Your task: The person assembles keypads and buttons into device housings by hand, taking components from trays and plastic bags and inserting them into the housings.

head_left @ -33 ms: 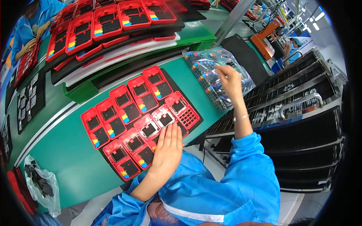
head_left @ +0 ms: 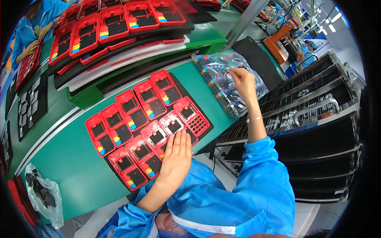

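My left hand [head_left: 176,156] lies flat with its fingers stretched out, over the near row of red plastic device casings [head_left: 137,148], partly covering some of them. Most of these casings hold a black keypad with red, yellow and blue keys. The casing [head_left: 198,126] at the right end shows a bare grid of key holes. My right hand [head_left: 244,81] is raised over a clear plastic bag [head_left: 222,93] of black keypads with coloured keys. Its thumb and fingers are pinched together at the tips; what is between them is too small to make out.
A black mat [head_left: 180,85] lies beneath the casings on the green table [head_left: 75,166]. Beyond stands a green shelf [head_left: 85,95] stacked with more red casings. A bag of black parts [head_left: 45,190] sits at the left. Black racks [head_left: 313,111] stand to the right; co-workers are farther off.
My right hand has shifted slightly to the right over the bag, fingers still pinched. My left hand and the casings have stayed in place.
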Action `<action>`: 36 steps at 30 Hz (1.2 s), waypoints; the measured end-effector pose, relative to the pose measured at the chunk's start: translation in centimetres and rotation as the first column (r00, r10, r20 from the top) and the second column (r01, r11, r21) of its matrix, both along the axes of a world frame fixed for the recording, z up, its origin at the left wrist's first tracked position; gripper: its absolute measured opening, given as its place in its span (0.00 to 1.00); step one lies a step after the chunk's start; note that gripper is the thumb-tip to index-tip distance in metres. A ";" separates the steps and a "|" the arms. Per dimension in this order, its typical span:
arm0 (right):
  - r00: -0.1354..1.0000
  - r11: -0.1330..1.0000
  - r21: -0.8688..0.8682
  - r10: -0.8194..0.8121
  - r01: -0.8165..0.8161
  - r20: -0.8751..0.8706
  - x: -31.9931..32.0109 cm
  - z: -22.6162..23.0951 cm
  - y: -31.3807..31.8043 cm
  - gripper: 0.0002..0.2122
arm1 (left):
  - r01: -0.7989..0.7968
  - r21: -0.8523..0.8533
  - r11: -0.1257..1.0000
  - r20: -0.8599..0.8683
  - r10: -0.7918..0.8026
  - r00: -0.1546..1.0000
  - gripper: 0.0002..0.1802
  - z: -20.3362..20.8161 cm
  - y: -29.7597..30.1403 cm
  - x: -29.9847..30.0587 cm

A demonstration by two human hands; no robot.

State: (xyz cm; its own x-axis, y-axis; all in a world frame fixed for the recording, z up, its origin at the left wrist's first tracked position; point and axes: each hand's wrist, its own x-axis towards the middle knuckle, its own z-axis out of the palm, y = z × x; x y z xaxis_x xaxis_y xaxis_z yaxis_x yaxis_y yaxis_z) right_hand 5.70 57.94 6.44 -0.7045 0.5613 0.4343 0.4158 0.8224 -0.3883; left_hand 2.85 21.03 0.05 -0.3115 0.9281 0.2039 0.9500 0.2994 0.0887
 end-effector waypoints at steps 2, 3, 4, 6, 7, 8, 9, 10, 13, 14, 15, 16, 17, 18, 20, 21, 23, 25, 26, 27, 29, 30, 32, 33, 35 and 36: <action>0.997 0.997 0.051 -0.059 0.056 0.056 0.6 -2.0 5.4 0.09 | 0.013 -0.011 1.000 0.002 -0.013 1.000 0.33 0.5 0.0 0.0; 0.994 0.993 0.108 -0.053 0.042 0.101 0.9 -3.2 8.0 0.10 | 0.027 -0.027 0.999 0.009 -0.027 1.000 0.33 0.7 0.1 -0.1; 0.988 0.987 0.161 -0.047 0.023 0.146 0.6 -4.1 9.7 0.11 | 0.027 -0.021 0.999 0.004 -0.027 1.000 0.33 0.7 0.3 -0.1; 0.978 0.988 0.151 -0.049 0.018 0.202 -1.4 -5.1 10.8 0.12 | 0.013 -0.068 0.998 -0.026 -0.015 1.000 0.32 0.7 0.2 0.1; 0.964 0.989 0.145 -0.063 0.026 0.259 -2.3 -5.5 11.1 0.14 | 0.009 -0.068 0.998 -0.028 -0.011 1.000 0.32 0.6 0.2 0.0; 0.978 0.995 0.102 -0.045 0.025 0.204 -3.0 -6.0 11.3 0.18 | 0.020 -0.029 0.999 -0.030 -0.021 0.999 0.31 0.6 0.1 -0.1; 0.978 0.995 0.100 -0.043 0.023 0.202 -3.7 -6.3 11.7 0.18 | 0.032 0.011 0.999 -0.032 -0.032 0.999 0.31 0.5 0.1 -0.3; 0.983 0.997 0.077 -0.025 0.011 0.184 -4.5 -6.9 12.1 0.19 | 0.027 0.004 1.000 -0.031 -0.027 0.999 0.31 0.3 0.0 -0.2; 0.986 0.995 0.097 -0.029 0.014 0.163 -5.2 -7.7 12.7 0.20 | 0.010 0.006 1.000 -0.070 -0.010 0.998 0.30 -0.2 0.5 0.2; 0.989 0.998 -0.019 -0.062 0.066 0.134 -5.4 -7.6 13.1 0.21 | -0.006 -0.009 1.000 -0.051 0.006 0.999 0.31 -0.1 0.9 0.3; 0.990 0.985 -0.136 -0.096 0.110 0.107 -5.5 -7.6 13.7 0.21 | -0.026 -0.026 0.999 -0.034 0.025 0.999 0.31 0.0 1.3 0.6; 1.000 0.997 -0.068 -0.028 0.029 0.002 -5.4 -7.6 13.2 0.22 | -0.050 -0.048 0.998 -0.022 0.049 0.999 0.34 -0.4 1.6 0.8; 0.999 0.996 -0.077 -0.047 0.046 -0.017 -5.1 -7.5 12.8 0.23 | -0.054 -0.049 0.997 -0.022 0.053 0.998 0.34 -0.5 1.4 0.7; 0.997 0.990 -0.118 -0.081 0.082 0.021 -4.1 -7.0 12.7 0.22 | -0.039 0.010 0.999 -0.021 0.039 0.999 0.34 -0.6 1.3 0.6; 0.995 0.960 -0.264 -0.100 0.091 -0.018 -3.3 -5.4 11.3 0.17 | -0.034 0.034 0.999 -0.042 0.035 0.998 0.37 -0.5 1.0 0.7; 0.983 0.973 -0.146 -0.165 0.176 0.087 -2.0 -4.5 10.6 0.13 | -0.038 0.031 0.999 -0.038 0.039 0.999 0.37 -0.4 0.9 0.6; 0.997 0.957 0.279 -0.073 0.078 -0.026 -0.5 -2.7 7.0 0.10 | -0.064 0.033 0.997 -0.043 0.066 0.997 0.36 0.0 0.9 0.7; 0.988 0.966 0.233 -0.089 0.117 -0.124 0.8 0.2 2.0 0.09 | -0.064 0.040 0.997 -0.028 0.065 0.998 0.36 -0.3 1.1 0.8; 0.988 0.989 0.119 -0.068 0.084 -0.136 1.4 1.5 -0.3 0.10 | -0.075 0.036 0.997 -0.030 0.076 0.997 0.36 -0.3 1.2 0.8; 0.988 0.996 -0.079 0.030 -0.042 -0.149 2.3 2.0 -1.8 0.10 | -0.080 0.037 0.996 -0.034 0.081 0.996 0.36 -0.2 1.4 0.7; 0.950 0.835 -0.457 0.241 -0.306 -0.197 3.6 2.1 -5.3 0.11 | -0.074 0.037 0.997 -0.045 0.075 0.996 0.36 -0.1 1.6 0.6; 0.947 0.690 -0.660 0.298 -0.298 -0.115 3.6 2.9 -7.8 0.10 | -0.089 0.040 0.995 -0.039 0.090 0.995 0.36 -0.2 1.6 0.6; 0.834 0.651 -0.619 0.551 -0.440 -0.014 3.4 1.9 -10.0 0.10 | -0.097 0.042 0.994 -0.037 0.099 0.994 0.35 -0.3 1.8 0.7; 0.812 0.646 -0.615 0.584 -0.453 0.015 3.1 1.7 -11.2 0.10 | -0.094 0.039 0.995 -0.038 0.096 0.995 0.35 -0.4 1.8 0.8; 0.803 0.689 -0.561 0.592 -0.459 0.069 2.9 0.5 -12.4 0.09 | -0.077 0.049 0.996 -0.039 0.079 0.996 0.35 -0.3 1.8 0.8; 0.803 0.687 -0.564 0.592 -0.458 0.069 2.9 0.0 -12.7 0.09 | -0.077 0.046 0.996 -0.037 0.079 0.996 0.35 -0.3 1.7 0.9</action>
